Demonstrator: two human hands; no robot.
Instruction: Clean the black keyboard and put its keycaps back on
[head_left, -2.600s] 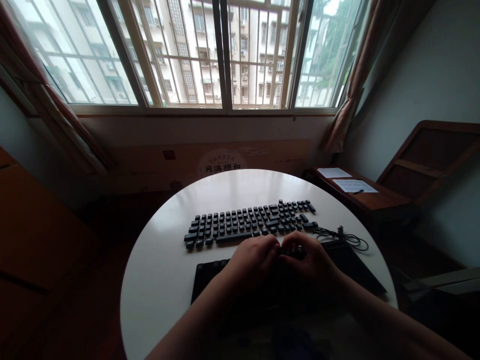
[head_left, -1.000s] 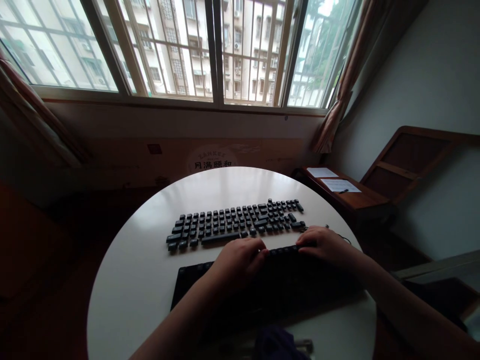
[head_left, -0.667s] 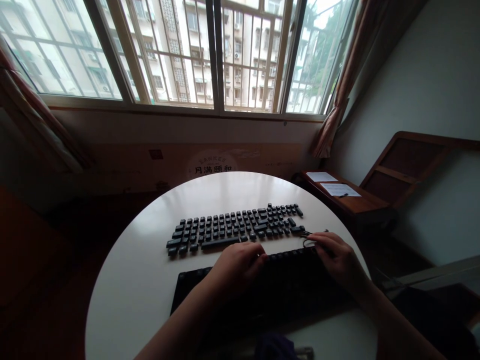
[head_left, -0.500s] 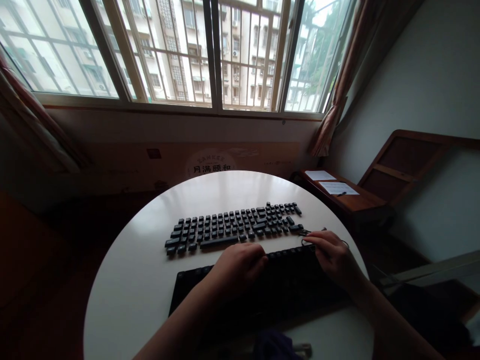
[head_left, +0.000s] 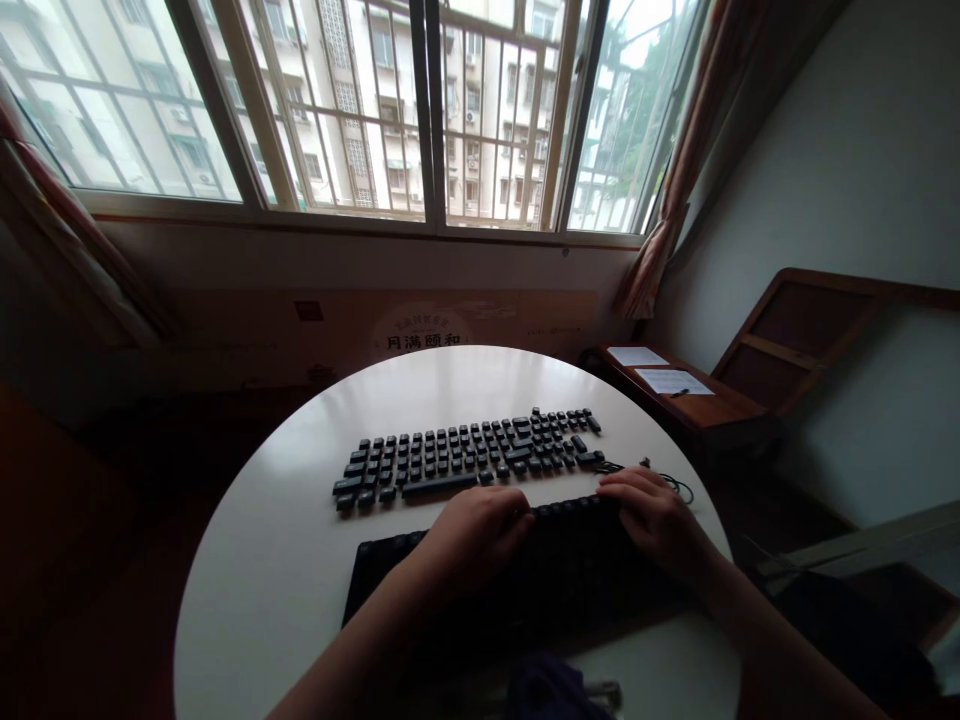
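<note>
A black keyboard (head_left: 555, 580) lies on the round white table (head_left: 247, 590), with some keycaps along its far row. My left hand (head_left: 480, 525) is closed over the middle of that row, fingers curled; what they hold, if anything, is hidden. Toward the row's right end, my right hand (head_left: 656, 515) is bent with its fingers together at the keyboard's far edge; I cannot make out anything between them. Just beyond the keyboard, loose black keycaps (head_left: 450, 450) stand laid out in keyboard order, including a long space bar (head_left: 439, 485).
A coiled black cable (head_left: 679, 487) lies beside my right hand. At the near edge are a purple cloth-like thing (head_left: 547, 690) and a small metallic object (head_left: 606, 693). A wooden chair (head_left: 720, 400) with papers (head_left: 673, 381) stands at the right, below the window (head_left: 435, 120).
My right hand has shifted slightly left, off the cable and onto the keyboard's far row. The left hand stays almost in place. The view has moved slightly.
</note>
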